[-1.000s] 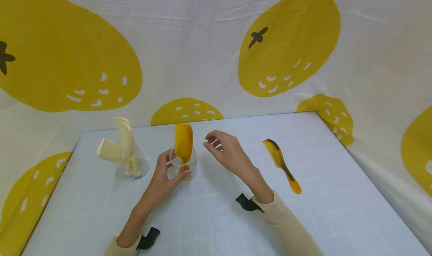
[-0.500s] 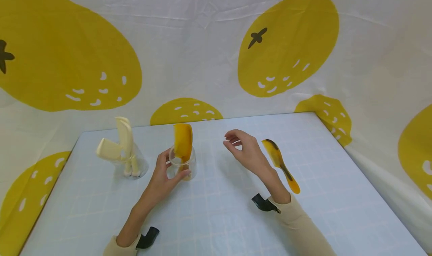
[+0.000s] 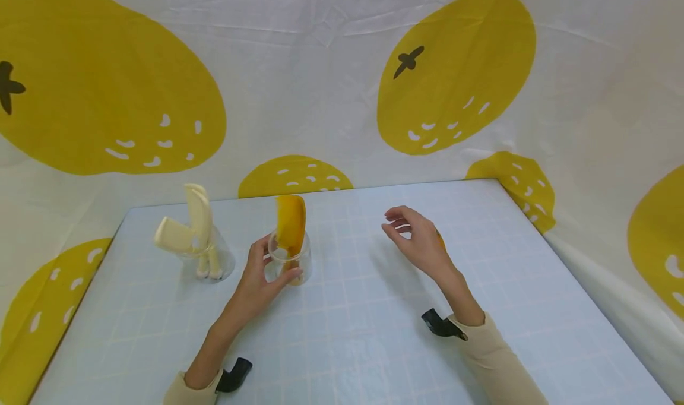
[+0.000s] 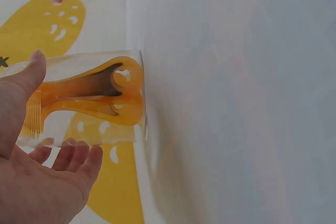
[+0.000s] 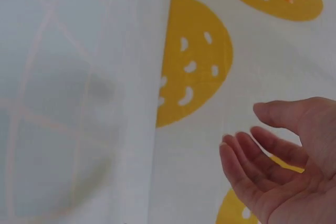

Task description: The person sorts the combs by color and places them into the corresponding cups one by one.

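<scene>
My left hand (image 3: 259, 289) grips a clear glass cup (image 3: 307, 263) on the table, thumb on the near side. An amber comb (image 3: 291, 224) stands in it with its toothed head above the rim. Through the glass wall in the left wrist view, two amber handle ends (image 4: 134, 95) with holes show near the base. To the right, my right hand (image 3: 419, 241) is raised over the table, fingers loosely curved and holding nothing. Another amber comb (image 3: 441, 241) lies behind that hand, nearly all hidden by the hand and wrist.
At the back left, a second clear glass (image 3: 228, 261) holds several cream combs (image 3: 199, 218), one leaning out to the left. The table (image 3: 342, 345) has a pale blue checked cover. A white curtain (image 3: 310, 96) with yellow fruit prints hangs behind it.
My right hand has moved right, away from the held glass, and now covers most of the comb on the table. My left hand and its glass have stayed in place.
</scene>
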A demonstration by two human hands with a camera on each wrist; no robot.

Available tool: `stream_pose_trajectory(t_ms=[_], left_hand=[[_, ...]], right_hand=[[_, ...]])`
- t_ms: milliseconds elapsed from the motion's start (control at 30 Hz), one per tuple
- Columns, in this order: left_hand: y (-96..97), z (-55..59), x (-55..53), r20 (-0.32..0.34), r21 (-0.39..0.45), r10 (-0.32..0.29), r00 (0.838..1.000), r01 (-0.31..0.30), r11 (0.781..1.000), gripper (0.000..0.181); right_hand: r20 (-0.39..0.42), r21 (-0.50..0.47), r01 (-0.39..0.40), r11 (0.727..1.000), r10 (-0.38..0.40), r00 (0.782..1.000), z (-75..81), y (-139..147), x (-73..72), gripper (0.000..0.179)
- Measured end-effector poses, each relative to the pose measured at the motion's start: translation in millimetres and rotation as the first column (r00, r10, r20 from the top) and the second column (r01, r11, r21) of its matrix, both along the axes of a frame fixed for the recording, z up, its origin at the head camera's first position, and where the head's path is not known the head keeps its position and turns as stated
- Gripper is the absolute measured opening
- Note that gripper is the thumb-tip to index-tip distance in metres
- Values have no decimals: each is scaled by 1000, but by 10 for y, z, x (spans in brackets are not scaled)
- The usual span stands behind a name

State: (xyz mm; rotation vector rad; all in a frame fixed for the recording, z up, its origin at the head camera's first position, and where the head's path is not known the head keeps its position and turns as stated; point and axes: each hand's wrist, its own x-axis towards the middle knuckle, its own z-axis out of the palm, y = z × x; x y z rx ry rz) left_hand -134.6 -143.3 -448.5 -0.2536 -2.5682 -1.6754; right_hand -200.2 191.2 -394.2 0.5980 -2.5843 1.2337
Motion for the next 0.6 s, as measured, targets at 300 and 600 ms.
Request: stream_pose_trajectory(t_ms=[300,600], left_hand=[[-2,-4,3,19,-2,2,1000,-2,1000,85],[-8,-8,4,-1,4,-9,1000,9,1000,84]], right_hand=[[23,34,70,997,-70,997,-75,273,-23,28],[62,58,141,988,-145,988,-185,518,-59,28]])
